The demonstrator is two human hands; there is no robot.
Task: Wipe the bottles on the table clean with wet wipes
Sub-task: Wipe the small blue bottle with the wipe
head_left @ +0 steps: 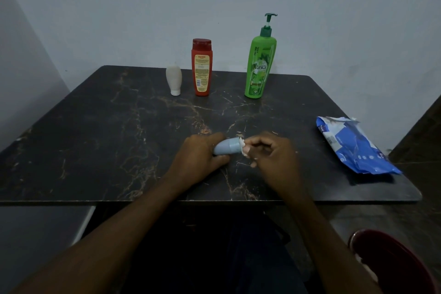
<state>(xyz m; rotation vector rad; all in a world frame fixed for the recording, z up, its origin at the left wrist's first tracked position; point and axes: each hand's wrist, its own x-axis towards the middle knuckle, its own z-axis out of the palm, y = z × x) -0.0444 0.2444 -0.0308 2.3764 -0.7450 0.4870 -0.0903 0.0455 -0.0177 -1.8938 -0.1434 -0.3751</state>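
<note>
- Head view: the left hand rests low over the near middle of the dark marble-patterned table. Its fingers and thumb are curled round a small blue-grey bottle.
- The bottle lies roughly on its side in that grip. One end is buried in the palm and the other points right, toward the other hand.
- The right hand is just beside it. Its fingertips pinch a small, crumpled white wet wipe, which is pressed against the exposed end of the blue-grey bottle.
- Whether the bottle touches the tabletop cannot be told, as the hands hide its underside.
- Three more bottles stand upright in a row near the far edge, well apart from the hands.
- The one on the left is a pale squeeze bottle standing on its white cap.
- Just right of it stands a red bottle with a yellow label and a dark red cap.
- Further right is a tall green pump bottle.
- A blue wipes pack lies flat near the table's right edge with its top torn open.
- A red rounded object shows at the lower right, below table level. What it is cannot be told.
</note>
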